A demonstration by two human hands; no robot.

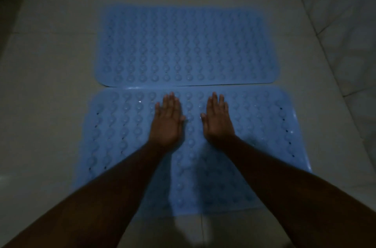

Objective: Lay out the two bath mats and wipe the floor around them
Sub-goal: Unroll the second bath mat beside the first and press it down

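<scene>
Two blue rubber bath mats with rows of round bumps lie flat on the pale tiled floor, long sides touching. The far mat (187,46) slightly overlaps the near mat (264,136) along their shared edge. My left hand (166,119) and my right hand (218,118) rest palm down on the upper middle of the near mat, fingers extended and close together, holding nothing. Both forearms reach in from the bottom corners and cover part of the near mat. No cloth is in view.
Pale floor tiles (50,64) surround the mats on the left, front and right. A tiled wall (341,3) rises at the right and another runs along the back. The room is dim.
</scene>
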